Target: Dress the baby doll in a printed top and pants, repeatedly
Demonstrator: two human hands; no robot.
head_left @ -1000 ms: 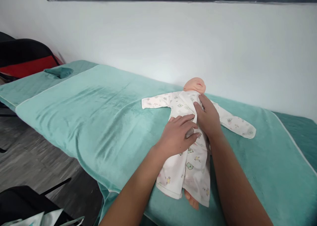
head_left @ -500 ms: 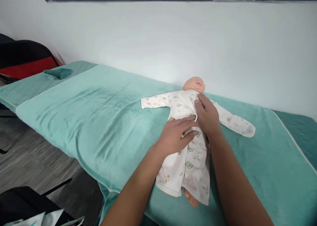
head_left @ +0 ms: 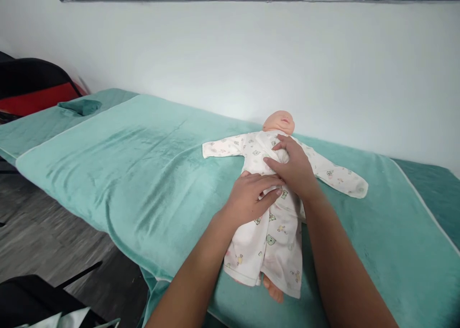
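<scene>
A baby doll (head_left: 279,122) lies on its back, dressed in a white patterned baby gown (head_left: 282,241) with long sleeves spread to both sides. Its head points to the wall and a bare foot shows below the hem. My left hand (head_left: 251,196) rests on the gown at the waist, fingers stretched across the front. Higher up, my right hand (head_left: 294,167) lies over the chest with fingers apart and slightly curved, the thumb just above my left fingers. Part of the front overlap is hidden under both hands.
A green cover (head_left: 161,150) is spread over the long bed, which stands against a white wall (head_left: 230,54). There is a face hole (head_left: 81,107) at its left end. A black and red chair (head_left: 36,88) stands beyond, and a dark seat (head_left: 36,299) with packets is at lower left.
My right hand has shifted left across the doll's chest, its fingers spreading more. My left hand stays at the waist. The whole view has moved slightly.
</scene>
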